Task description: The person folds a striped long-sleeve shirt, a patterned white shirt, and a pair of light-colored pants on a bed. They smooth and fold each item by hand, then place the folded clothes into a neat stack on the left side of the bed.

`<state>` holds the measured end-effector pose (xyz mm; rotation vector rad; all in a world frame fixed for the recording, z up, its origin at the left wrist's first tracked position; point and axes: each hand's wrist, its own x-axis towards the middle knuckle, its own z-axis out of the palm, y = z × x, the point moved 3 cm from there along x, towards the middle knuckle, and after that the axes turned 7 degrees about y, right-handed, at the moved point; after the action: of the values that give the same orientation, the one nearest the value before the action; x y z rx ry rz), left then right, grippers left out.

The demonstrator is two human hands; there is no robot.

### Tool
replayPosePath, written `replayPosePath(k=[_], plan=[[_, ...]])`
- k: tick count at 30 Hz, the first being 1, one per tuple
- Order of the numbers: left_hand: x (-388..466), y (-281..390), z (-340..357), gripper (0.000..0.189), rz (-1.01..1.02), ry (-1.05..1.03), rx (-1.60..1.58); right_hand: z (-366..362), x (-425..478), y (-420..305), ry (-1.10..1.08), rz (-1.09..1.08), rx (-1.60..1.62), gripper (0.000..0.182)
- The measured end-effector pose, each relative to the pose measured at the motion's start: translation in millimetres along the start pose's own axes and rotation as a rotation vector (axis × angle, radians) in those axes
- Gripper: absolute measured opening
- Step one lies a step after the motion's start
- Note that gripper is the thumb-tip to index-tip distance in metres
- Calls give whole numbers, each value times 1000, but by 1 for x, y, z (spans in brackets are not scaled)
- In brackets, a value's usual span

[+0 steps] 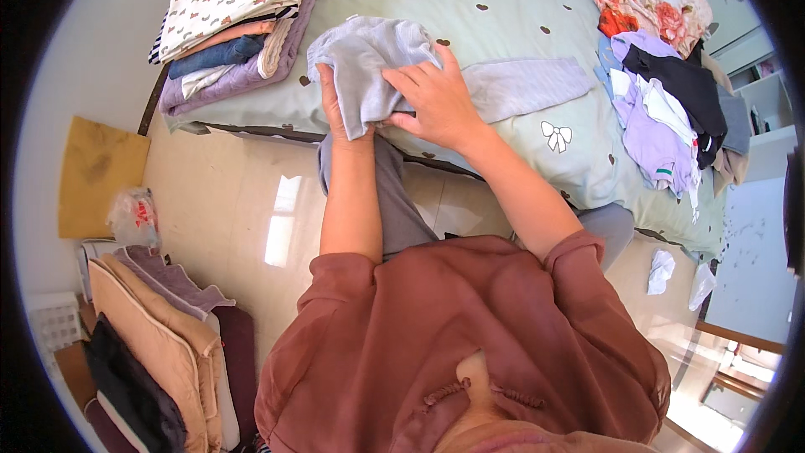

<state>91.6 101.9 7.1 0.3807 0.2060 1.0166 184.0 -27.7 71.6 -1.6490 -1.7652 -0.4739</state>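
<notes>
A light grey garment (pixel 371 56) is bunched up over the edge of the bed, and one long leg or sleeve (pixel 528 85) of it stretches to the right on the bedspread. My left hand (pixel 331 107) grips the bunched part from the left, thumb in front, with most of its fingers hidden behind the cloth. From the right, my right hand (pixel 437 97) holds the same bunch, its fingers spread over the fabric and its thumb near the lower edge. Beneath the garment is a pale green bedspread (pixel 503 25) with hearts and bows.
Folded clothes and textiles (pixel 233 6) are stacked at the bed's left. A loose heap of clothes (pixel 666 100) lies on the right. Folded padded bedding (pixel 157 340) stands at lower left, near a yellow board (pixel 100 176) and a plastic bag (pixel 133 217). A white crumpled item (pixel 660 272) lies on the floor.
</notes>
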Motion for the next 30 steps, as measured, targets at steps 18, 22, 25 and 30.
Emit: replayPosePath(k=[18,22,25,30], plan=[[4,32,-33,41,258,384,39,-93,-159,210,1049,1394,1373,27],[2,32,-37,39,288,400,59,-112,-157,193,824,1284,1056,34],[1,34,-34,37,283,395,93,-110,-138,150,459,741,271,47],[-29,60,13,32,412,274,184,-94,-109,59,-76,154,-141,41]])
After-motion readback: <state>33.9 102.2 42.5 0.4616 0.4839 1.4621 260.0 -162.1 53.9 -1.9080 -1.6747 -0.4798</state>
